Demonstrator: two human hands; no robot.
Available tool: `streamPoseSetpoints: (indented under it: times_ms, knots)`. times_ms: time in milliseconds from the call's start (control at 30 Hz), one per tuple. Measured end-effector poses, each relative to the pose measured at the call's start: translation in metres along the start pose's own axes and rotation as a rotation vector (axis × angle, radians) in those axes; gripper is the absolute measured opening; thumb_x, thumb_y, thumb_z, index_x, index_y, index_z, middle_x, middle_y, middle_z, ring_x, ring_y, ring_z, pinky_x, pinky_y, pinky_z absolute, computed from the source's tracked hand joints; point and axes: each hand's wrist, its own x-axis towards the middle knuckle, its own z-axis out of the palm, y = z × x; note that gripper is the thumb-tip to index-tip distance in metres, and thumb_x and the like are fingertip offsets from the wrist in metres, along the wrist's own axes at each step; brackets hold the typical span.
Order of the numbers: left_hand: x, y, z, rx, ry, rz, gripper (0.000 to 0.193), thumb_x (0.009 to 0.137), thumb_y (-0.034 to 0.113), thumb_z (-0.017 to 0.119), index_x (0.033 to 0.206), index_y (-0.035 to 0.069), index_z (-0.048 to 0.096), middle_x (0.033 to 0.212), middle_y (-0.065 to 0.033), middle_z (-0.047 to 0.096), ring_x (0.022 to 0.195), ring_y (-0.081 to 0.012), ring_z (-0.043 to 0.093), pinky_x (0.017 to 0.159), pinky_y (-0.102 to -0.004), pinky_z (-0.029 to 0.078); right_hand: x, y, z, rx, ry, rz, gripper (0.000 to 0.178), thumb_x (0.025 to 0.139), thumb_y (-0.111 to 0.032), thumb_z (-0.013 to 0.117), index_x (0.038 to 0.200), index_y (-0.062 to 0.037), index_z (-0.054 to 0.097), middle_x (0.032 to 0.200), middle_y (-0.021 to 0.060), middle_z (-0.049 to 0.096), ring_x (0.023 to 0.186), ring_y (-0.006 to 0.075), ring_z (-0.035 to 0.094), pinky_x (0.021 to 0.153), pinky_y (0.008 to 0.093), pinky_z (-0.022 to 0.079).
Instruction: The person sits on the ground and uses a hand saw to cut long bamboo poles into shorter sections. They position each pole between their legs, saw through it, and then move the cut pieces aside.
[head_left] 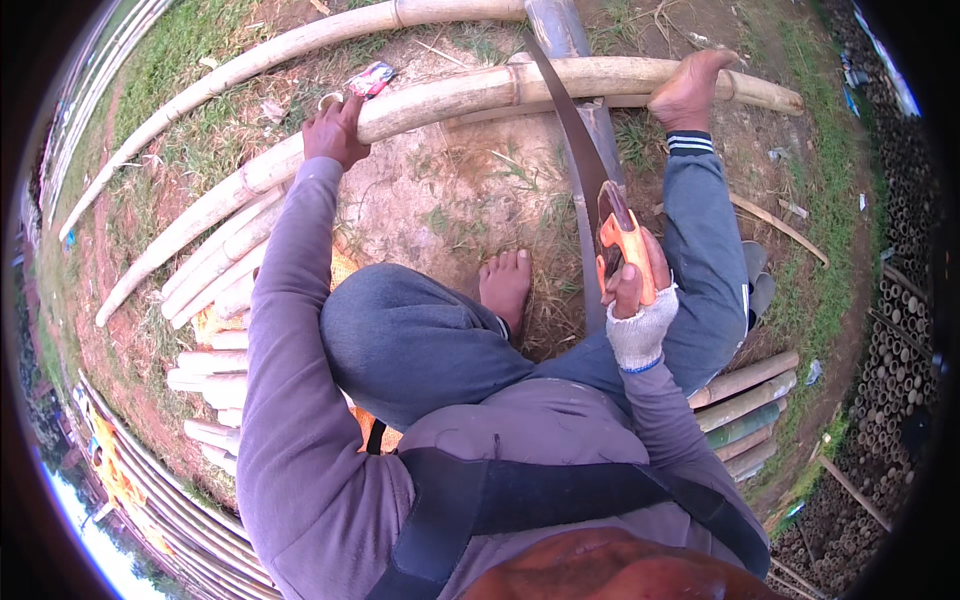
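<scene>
A long pale bamboo pole lies crosswise in front of me. My left hand grips it from above, near a small white round piece at my fingertips that I cannot make out. My right hand, in a white knitted glove with bare fingers, is closed round the orange handle of a handsaw. The long dark saw blade points away from me and crosses the pole at a slant; whether its teeth are in the bamboo cannot be told. My bare right foot presses on the pole's right part.
A grey beam runs under the pole. Another bamboo pole curves across the far side. Cut bamboo lengths lie at left, more at right. A colourful wrapper lies on the ground. Many bamboo ends are stacked far right.
</scene>
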Motion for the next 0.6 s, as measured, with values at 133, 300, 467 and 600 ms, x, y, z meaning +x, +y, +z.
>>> streamPoseSetpoints:
  times_ms: [133, 300, 467, 600]
  knots:
    - [0.025, 0.029, -0.003, -0.023, 0.009, 0.076, 0.091, 0.072, 0.034, 0.094, 0.152, 0.029, 0.05, 0.137, -0.0114, 0.068, 0.133, -0.0353, 0.065, 0.11, -0.0593, 0.05, 0.119, 0.014, 0.053, -0.289, 0.179, -0.457, 0.042, 0.105, -0.019, 0.068, 0.14, 0.0035, 0.064, 0.126, 0.0221, 0.074, 0.106, 0.0286, 0.075, 0.095, 0.0384, 0.057]
    - [0.029, 0.027, -0.004, -0.014, -0.013, 0.083, 0.093, 0.072, 0.036, 0.093, 0.154, 0.031, 0.051, 0.14, -0.0112, 0.067, 0.134, -0.0347, 0.065, 0.111, -0.0588, 0.05, 0.084, 0.008, 0.033, -0.153, 0.153, -0.281, 0.042, 0.105, -0.017, 0.069, 0.14, 0.0057, 0.063, 0.124, 0.0215, 0.074, 0.111, 0.0269, 0.073, 0.096, 0.0381, 0.057]
    - [0.009, 0.006, 0.002, -0.008, -0.017, 0.034, 0.09, 0.072, 0.035, 0.092, 0.152, 0.031, 0.052, 0.14, -0.0111, 0.067, 0.132, -0.0353, 0.066, 0.11, -0.0583, 0.05, -0.042, 0.006, -0.028, -0.09, -0.011, -0.046, 0.052, 0.107, -0.02, 0.065, 0.148, 0.0109, 0.054, 0.139, 0.0243, 0.067, 0.125, 0.0297, 0.069, 0.105, 0.0401, 0.055]
    - [0.021, 0.021, 0.004, -0.023, 0.003, 0.073, 0.089, 0.072, 0.035, 0.092, 0.152, 0.03, 0.053, 0.14, -0.0114, 0.067, 0.133, -0.0357, 0.065, 0.11, -0.0584, 0.05, 0.035, 0.021, 0.012, -0.129, 0.097, -0.172, 0.048, 0.106, -0.022, 0.067, 0.142, 0.008, 0.06, 0.13, 0.0259, 0.072, 0.118, 0.0324, 0.073, 0.101, 0.0403, 0.056]
